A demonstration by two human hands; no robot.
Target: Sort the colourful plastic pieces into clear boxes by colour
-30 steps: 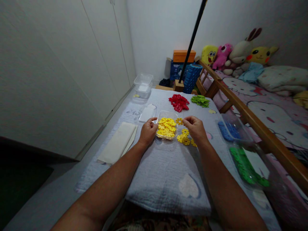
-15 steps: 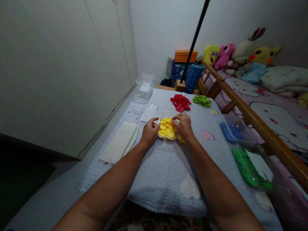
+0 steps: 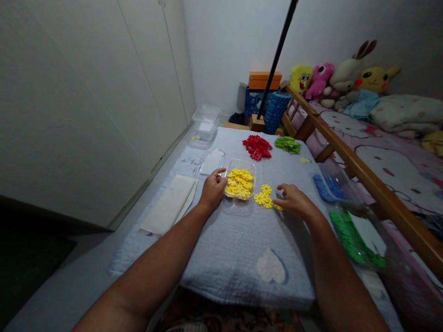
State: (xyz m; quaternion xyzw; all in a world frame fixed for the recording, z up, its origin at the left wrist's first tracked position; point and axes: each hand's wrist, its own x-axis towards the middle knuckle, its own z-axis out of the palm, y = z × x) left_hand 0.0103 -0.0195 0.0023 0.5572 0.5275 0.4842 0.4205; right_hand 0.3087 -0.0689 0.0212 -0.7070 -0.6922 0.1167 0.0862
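Note:
A clear plastic container holds a heap of yellow snowflake-shaped plastic discs. My left hand grips its left wall between thumb and fingers. To the right of the container, several loose yellow discs lie on the cloth. Over the right end of these loose pieces is my right hand, with thumb and index finger apart and nothing visible between them. Part of a disc shows beneath its thumb.
Red pieces and light green pieces lie piled at the far side. A clear lid and folded cream paper are on the left. Tubs of blue pieces and green pieces stand right, beside the wooden bed rail.
My right hand has moved right, from above the container to the loose yellow discs, and its fingers have parted. My left hand stays on the container.

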